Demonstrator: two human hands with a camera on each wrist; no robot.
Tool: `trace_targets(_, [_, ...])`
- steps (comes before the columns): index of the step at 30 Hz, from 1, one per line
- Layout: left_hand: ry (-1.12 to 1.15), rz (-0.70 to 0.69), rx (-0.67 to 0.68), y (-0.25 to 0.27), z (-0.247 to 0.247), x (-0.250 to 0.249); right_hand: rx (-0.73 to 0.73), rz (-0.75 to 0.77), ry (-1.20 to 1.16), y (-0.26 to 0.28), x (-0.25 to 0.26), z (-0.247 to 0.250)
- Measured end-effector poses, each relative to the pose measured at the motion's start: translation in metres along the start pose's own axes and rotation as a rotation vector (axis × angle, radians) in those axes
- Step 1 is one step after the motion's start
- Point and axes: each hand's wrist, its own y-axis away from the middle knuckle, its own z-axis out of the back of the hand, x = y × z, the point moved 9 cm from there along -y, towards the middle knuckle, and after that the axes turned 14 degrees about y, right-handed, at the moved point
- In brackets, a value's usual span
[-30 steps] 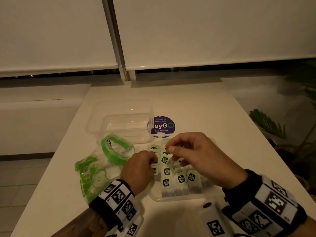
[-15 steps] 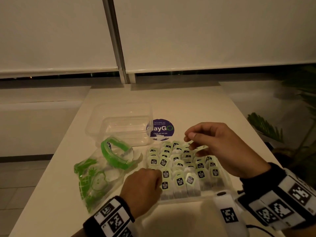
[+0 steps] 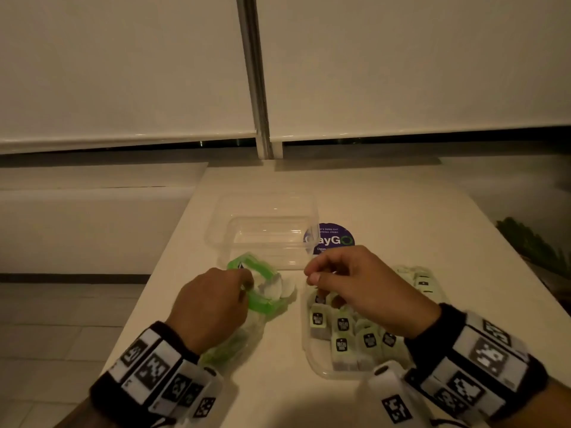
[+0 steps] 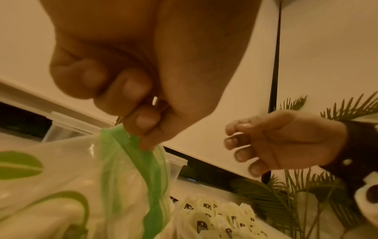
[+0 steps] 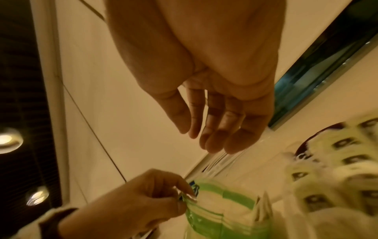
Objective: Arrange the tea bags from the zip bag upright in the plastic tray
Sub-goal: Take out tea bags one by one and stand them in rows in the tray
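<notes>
The clear zip bag point(image 3: 262, 293) with a green rim lies open-mouthed on the table, left of the plastic tray point(image 3: 321, 370). My left hand point(image 3: 247, 284) pinches the green rim point(image 4: 131, 145) between thumb and fingers. Several tea bags point(image 3: 343, 324) with dark labels stand upright in rows in the tray. My right hand point(image 3: 315, 276) hovers over the tray's far left end, fingers loosely curled and holding nothing; the right wrist view shows its fingers point(image 5: 206, 140) relaxed and empty. White tea bags show inside the bag's mouth point(image 5: 259, 208).
An empty clear plastic container point(image 3: 265, 230) stands just beyond the zip bag. A purple round sticker point(image 3: 335, 240) lies on the table behind my right hand. The table's left edge runs close to the bag; a plant point(image 3: 531, 242) sits off the right side.
My left hand left the tray's near left corner and took hold of the bag's green rim. My right hand moved left from the tray's far right end to its left end.
</notes>
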Motion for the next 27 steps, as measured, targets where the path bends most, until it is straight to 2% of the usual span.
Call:
trace_targets(3, [0.096,-0.035,0.038,0.009,0.0,0.006,0.07,0.08,0.219,-0.026,0.016,-0.026])
trace_targets(7, [0.233,-0.06,0.045,0.023,0.005,0.017,0.231,0.105,0.517,-0.049,0.02,-0.06])
trace_targets(11, [0.425,-0.091,0.059,0.035,0.008,0.021,0.384,0.161,0.816,-0.047,0.021,-0.084])
trace_targets(15, [0.469,-0.104,0.031,0.04,0.015,0.026,0.492,0.296,1.079,-0.033,0.02,-0.096])
trace_targets(18, [0.471,-0.115,0.032,0.043,0.019,0.026,0.475,0.332,1.123,-0.029,0.019,-0.094])
trace_targets(22, [0.447,-0.126,0.054,0.046,0.022,0.022,0.361,0.447,1.213,-0.031,0.022,-0.094])
trace_targets(27, [0.399,-0.121,0.062,0.049,0.022,0.021,0.203,0.477,1.105,-0.039,0.029,-0.082])
